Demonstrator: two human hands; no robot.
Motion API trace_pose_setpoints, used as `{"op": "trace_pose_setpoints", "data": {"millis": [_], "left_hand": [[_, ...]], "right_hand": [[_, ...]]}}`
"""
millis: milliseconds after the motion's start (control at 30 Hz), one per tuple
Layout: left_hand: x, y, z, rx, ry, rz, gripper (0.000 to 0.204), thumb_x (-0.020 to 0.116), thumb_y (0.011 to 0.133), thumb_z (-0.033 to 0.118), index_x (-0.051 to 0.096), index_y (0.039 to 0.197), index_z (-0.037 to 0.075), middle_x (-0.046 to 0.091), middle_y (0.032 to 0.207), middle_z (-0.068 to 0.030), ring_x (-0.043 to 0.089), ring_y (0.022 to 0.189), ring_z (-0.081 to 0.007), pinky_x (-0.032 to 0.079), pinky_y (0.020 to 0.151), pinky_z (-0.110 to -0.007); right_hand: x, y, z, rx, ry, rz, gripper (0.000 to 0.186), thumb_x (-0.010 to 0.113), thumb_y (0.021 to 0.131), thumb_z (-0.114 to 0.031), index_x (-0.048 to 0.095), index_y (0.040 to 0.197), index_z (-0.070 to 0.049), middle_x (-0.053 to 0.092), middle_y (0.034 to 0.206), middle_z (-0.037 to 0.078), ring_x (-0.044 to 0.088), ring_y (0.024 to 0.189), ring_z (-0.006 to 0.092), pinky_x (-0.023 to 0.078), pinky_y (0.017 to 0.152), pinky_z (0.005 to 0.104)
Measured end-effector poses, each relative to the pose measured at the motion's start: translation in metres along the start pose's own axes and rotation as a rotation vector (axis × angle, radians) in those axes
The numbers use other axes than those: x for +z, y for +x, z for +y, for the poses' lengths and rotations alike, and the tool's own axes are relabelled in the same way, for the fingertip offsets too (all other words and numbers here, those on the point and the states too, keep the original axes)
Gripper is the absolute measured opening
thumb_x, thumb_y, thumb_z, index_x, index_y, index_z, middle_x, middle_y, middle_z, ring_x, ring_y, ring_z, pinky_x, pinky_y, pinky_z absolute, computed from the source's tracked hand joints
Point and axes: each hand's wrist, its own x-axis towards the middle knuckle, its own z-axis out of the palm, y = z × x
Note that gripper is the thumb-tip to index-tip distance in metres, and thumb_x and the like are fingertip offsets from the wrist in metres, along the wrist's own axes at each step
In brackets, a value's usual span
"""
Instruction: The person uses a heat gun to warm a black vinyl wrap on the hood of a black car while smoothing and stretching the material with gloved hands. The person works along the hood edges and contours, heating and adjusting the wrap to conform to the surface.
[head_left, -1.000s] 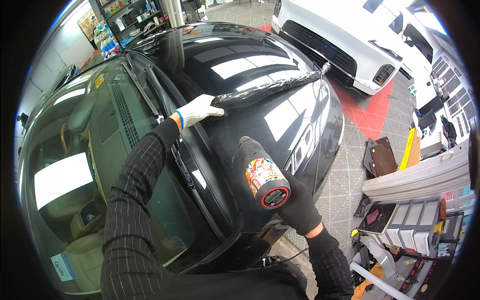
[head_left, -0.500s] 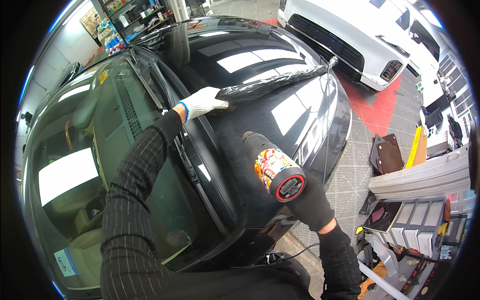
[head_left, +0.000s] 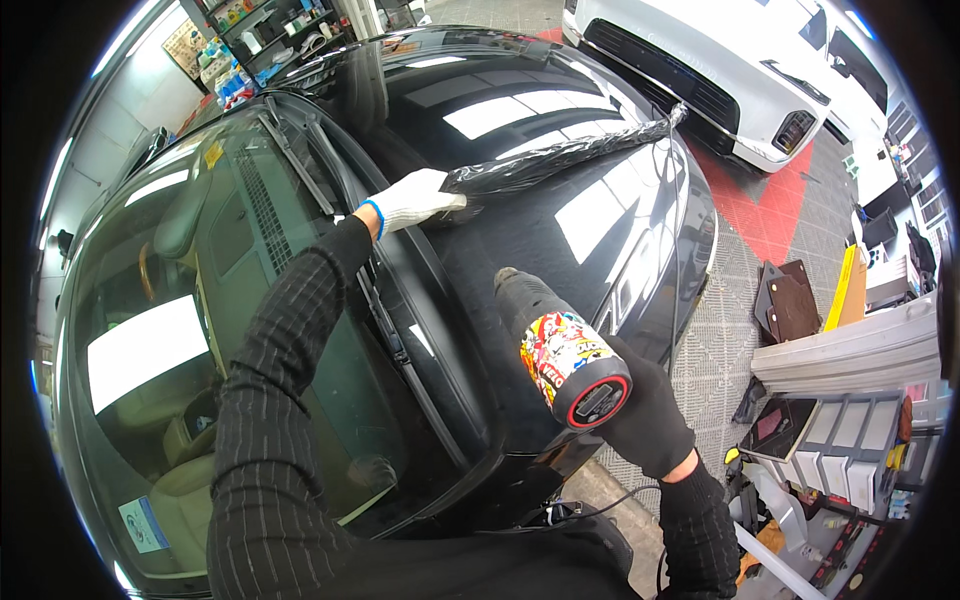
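Observation:
My left hand [head_left: 410,200], in a white knit glove with a blue cuff edge, is closed on the near end of a bunched strip of dark shiny film [head_left: 560,158]. The strip stretches across the glossy black car hood [head_left: 490,235] to its front edge. In a black glove, my right hand [head_left: 650,415] grips a heat gun [head_left: 563,345] with a colourful sticker-patterned body. Its nozzle [head_left: 507,273] points at the hood, on the near side of the film. The gloved fingers on its handle are mostly hidden behind the body.
The windshield [head_left: 290,400] and wiper [head_left: 400,355] lie left of my arms. A cable [head_left: 610,505] runs below the right forearm. A white vehicle [head_left: 700,75] is parked beyond the hood. Dark flat panels [head_left: 790,300] and a grey-and-white rack [head_left: 840,440] stand at the right.
The heat gun's rear end and my right hand have moved slightly toward me and to the right. My left hand keeps hold of the film; the whole view has shifted a little.

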Motion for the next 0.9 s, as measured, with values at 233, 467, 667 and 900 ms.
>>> {"op": "trace_pose_setpoints", "data": {"millis": [233, 467, 667, 900], "left_hand": [[0.005, 0.001, -0.006, 0.021, -0.164, -0.025, 0.031, 0.075, 0.101, 0.020, 0.075, 0.122, -0.002, 0.073, 0.101, -0.0003, 0.059, 0.092, -0.0104, 0.050, 0.089, -0.031], [-0.010, -0.014, 0.007, -0.002, -0.119, -0.122, 0.032, 0.079, 0.093, 0.022, 0.074, 0.117, 0.001, 0.069, 0.094, 0.0012, 0.056, 0.084, -0.0086, 0.048, 0.075, -0.028], [-0.018, -0.025, 0.011, 0.143, 0.219, -0.021, 0.037, 0.077, 0.090, 0.018, 0.068, 0.120, -0.002, 0.073, 0.101, -0.0131, 0.064, 0.096, -0.0235, 0.052, 0.094, -0.040], [-0.017, -0.036, 0.021, -0.014, 0.135, -0.070, 0.032, 0.072, 0.097, 0.019, 0.067, 0.123, 0.002, 0.072, 0.103, -0.0084, 0.065, 0.090, -0.0173, 0.056, 0.079, -0.036]], "right_hand": [[0.001, -0.003, -0.008, -0.008, 0.051, -0.032, 0.067, 0.091, 0.081, -0.004, 0.063, 0.141, 0.004, 0.079, 0.119, 0.021, 0.079, 0.111, 0.0300, 0.061, 0.095, 0.0386], [0.003, -0.003, -0.010, -0.097, 0.057, -0.014, 0.067, 0.095, 0.078, -0.014, 0.065, 0.137, -0.004, 0.079, 0.111, 0.021, 0.079, 0.103, 0.0378, 0.062, 0.086, 0.0409], [0.010, 0.006, -0.009, -0.031, 0.133, -0.022, 0.065, 0.088, 0.084, -0.002, 0.062, 0.143, 0.006, 0.079, 0.122, 0.020, 0.077, 0.113, 0.0258, 0.060, 0.098, 0.0375], [0.016, 0.006, -0.012, -0.001, 0.066, -0.041, 0.062, 0.089, 0.084, -0.004, 0.063, 0.140, 0.005, 0.079, 0.119, 0.021, 0.078, 0.113, 0.0262, 0.060, 0.097, 0.0380]]}}
